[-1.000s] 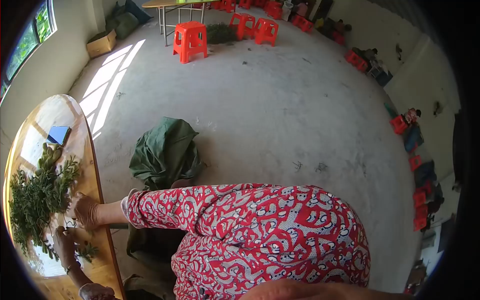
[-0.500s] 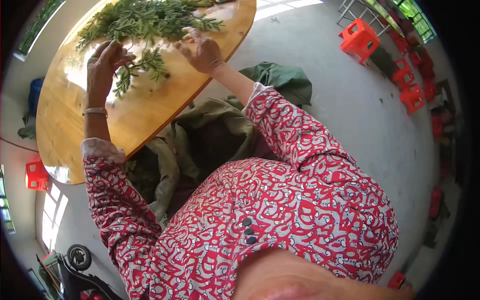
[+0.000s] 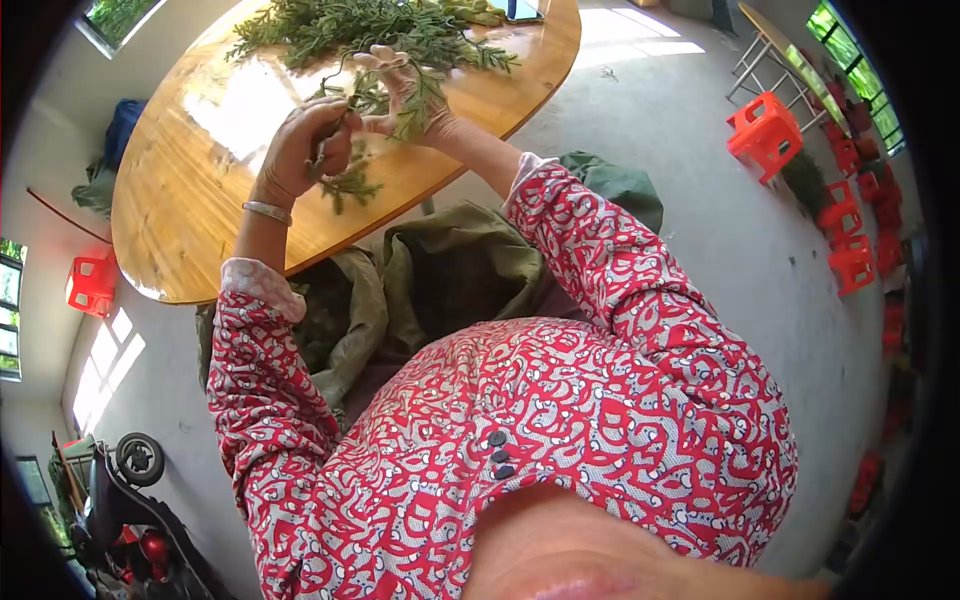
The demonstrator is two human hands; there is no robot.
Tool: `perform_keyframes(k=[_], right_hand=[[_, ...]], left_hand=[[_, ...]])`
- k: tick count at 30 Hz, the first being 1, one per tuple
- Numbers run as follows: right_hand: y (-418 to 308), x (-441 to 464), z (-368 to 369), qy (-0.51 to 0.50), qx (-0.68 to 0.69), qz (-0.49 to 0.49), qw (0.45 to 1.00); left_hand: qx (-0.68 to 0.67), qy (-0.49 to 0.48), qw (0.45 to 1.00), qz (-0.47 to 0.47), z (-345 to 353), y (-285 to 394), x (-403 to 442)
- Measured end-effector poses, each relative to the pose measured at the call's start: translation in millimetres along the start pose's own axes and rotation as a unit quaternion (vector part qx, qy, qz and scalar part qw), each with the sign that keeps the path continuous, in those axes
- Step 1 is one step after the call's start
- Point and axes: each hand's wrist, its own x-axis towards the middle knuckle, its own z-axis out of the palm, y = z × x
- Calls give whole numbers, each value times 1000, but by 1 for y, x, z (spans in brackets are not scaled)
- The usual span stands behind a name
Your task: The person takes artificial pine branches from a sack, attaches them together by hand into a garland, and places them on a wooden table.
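My left hand [image 3: 308,148] is closed, its fingertips pinching the stem of a green evergreen sprig [image 3: 422,105] above the wooden table. Part of the sprig crosses in front of my right palm, and another leafy part hangs below my left fingers. Close beside it, my right hand [image 3: 408,92] has its fingers stretched apart, the thumb pointing toward my left fingertips. Leaves hide some of the right palm. Beyond both hands lies a heap of evergreen sprigs [image 3: 375,28] on the tabletop.
The oval wooden table [image 3: 190,235] has its near edge before me. Open olive cloth sacks [image 3: 465,225] stand below that edge, with a green cloth bundle [image 3: 615,190] to the right. Red stools [image 3: 765,135] stand on both sides, and a motorbike [image 3: 140,515] is at lower left.
The view has shifted, so the table appears further right. My hands have come closer together, and the sprig in my left hand now reaches across my right palm.
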Motion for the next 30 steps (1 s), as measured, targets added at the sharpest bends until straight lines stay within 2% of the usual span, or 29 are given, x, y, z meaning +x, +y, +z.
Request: perform_keyframes(k=[1,3,4,6,7,8,11,12,13,15,18,21,22,25,26,29,30], right_hand=[[5,-16,-8,12,-17,-28,999],[7,-24,-10,-3,-30,-60,998],[11,-22,-14,-92,8,-8,996],[12,-21,-26,-171,9,92,981],[12,-18,-27,-210,8,141,967],[41,-21,4,-130,-106,157,973],[35,-14,-28,-199,-104,185,957],[35,-14,-31,-197,-103,198,955],[35,-13,-34,-194,-101,209,953],[36,-12,-36,-181,-101,218,954],[39,-16,-38,-164,-97,210,959],[34,-14,-45,-162,-87,188,965],[28,-13,-53,-126,-89,180,972],[18,-12,-66,-56,107,181,976],[4,-11,-71,-51,174,142,973],[-65,-4,-100,-119,403,179,890],[-70,-5,-91,-137,440,184,868]], left_hand=[[79,23,996,36,28,-16,-6],[96,49,993,-48,62,-10,-17],[115,52,992,-30,67,-8,-24],[144,66,987,2,67,-5,-39],[73,53,996,8,59,2,-49],[62,24,997,39,43,15,-53],[13,-32,986,163,25,26,-82],[15,-15,979,202,23,27,-89],[-7,132,975,178,26,30,-98],[-2,30,985,170,6,36,-101],[24,-20,985,171,3,31,-105],[53,-11,983,178,0,26,-107],[49,-12,985,164,0,28,-106],[61,31,983,171,0,21,-101],[50,30,985,163,2,20,-98],[59,55,985,150,10,13,-87],[38,27,991,125,6,12,-82]])
